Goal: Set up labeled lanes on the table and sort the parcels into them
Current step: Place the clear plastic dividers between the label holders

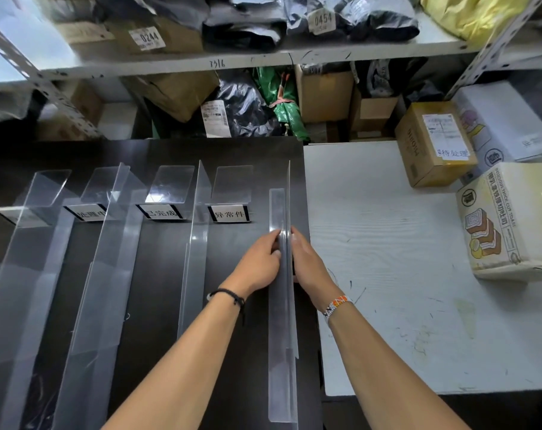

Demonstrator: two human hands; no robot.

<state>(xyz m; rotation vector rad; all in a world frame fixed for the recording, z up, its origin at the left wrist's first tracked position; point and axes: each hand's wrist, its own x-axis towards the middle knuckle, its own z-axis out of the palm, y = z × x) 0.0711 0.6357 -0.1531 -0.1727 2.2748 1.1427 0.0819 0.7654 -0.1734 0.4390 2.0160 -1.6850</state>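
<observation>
We hold the clear divider point(280, 352) upright between our two hands. The left hand point(259, 263) sets fingertips and thumb against its left face, and the right hand point(308, 262) lays almost straight fingers on the other face. The sheet is sandwiched, not wrapped by either hand. Its foot seems to rest on the dark table point(158, 305), and just right of the grip is the seam with the white table point(387, 274). Beyond the grip and to its left stands the label holder marked 异常件 point(229, 214), with the next divider point(198, 243) further left. Well to the right, the brown carton point(431, 144) and the toast box point(508, 218) are not yet sorted. The trouble we foresee is twofold. Slick acrylic pressed only from the sides may slip or tip. Also, the long stretch behind our wrists is unguided and may swing, leaving the lane crooked or the foot over the seam. A push too far forward could also knock the label holder.
</observation>
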